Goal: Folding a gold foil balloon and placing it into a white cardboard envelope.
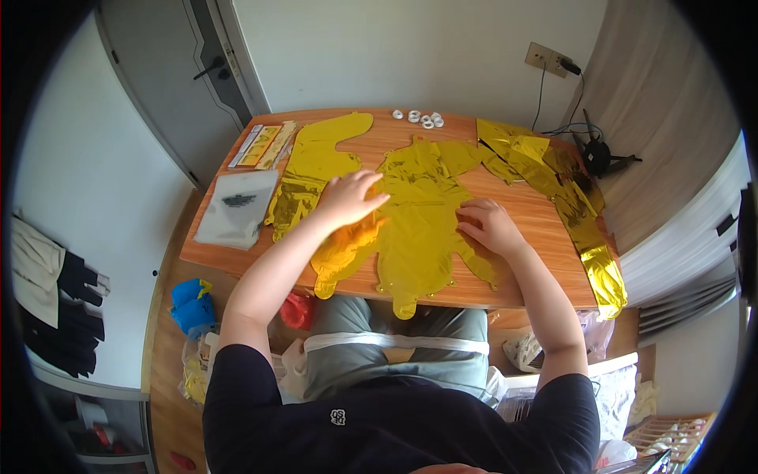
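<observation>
A flat gold foil balloon (pixel 418 225) with rounded lobes lies in the middle of the table, its lower tab hanging over the near edge. My left hand (pixel 353 197) is over its left side, fingers apart and slightly bent. Under that wrist is a crumpled orange-gold piece of foil (pixel 343 249). My right hand (pixel 489 225) rests at the balloon's right edge with thumb and fingers apart. Another flat gold foil balloon (pixel 320 150) is spread to the left, partly behind my left hand. More gold foil (pixel 572 197) trails along the table's right side, down over the near corner.
Clear plastic bags (pixel 237 209) and printed packets (pixel 260 146) lie at the table's left. Several small white rolls (pixel 426 118) sit at the back edge. A black device with cables (pixel 598 156) stands at the back right. Bags and a blue item (pixel 192 306) are on the floor.
</observation>
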The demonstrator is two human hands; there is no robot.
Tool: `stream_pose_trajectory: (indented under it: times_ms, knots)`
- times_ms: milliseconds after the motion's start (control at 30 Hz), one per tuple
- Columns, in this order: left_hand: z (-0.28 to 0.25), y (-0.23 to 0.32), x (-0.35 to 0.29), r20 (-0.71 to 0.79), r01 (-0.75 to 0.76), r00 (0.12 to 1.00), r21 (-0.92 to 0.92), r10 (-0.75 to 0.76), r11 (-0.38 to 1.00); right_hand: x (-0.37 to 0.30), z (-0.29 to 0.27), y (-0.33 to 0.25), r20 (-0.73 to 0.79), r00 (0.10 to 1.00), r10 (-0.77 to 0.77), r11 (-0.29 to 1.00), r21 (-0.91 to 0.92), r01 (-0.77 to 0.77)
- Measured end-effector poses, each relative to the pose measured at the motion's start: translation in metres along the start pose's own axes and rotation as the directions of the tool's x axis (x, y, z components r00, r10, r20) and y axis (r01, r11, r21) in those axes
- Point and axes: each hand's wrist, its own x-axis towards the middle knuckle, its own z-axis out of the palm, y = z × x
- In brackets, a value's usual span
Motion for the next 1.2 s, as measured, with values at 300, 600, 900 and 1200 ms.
stream_pose_trajectory:
  times_ms: [300, 600, 900, 1200]
  knots:
    - [0.007, -0.046, 0.015, 0.011, -0.075, 0.997, 0.112, 0.074, 0.991, 0.006, -0.001, 0.001, 0.008, 1.0, 0.024, 1.0, -0.006, -0.024]
    - [0.005, -0.032, 0.031, -0.034, -0.146, 0.989, -0.05, 0.145, 0.988, 0.008, -0.001, 0.004, 0.021, 0.999, 0.045, 0.999, -0.017, -0.044]
    - [0.037, -0.027, 0.028, -0.047, -0.286, 0.956, 0.063, 0.289, 0.956, 0.012, 0.0, 0.005, 0.045, 0.998, 0.043, 0.999, -0.006, -0.043]
    - [0.035, -0.033, 0.029, -0.01, -0.29, 0.957, 0.028, 0.291, 0.956, 0.013, 0.001, 0.004, 0.037, 0.998, 0.059, 0.998, 0.0, -0.059]
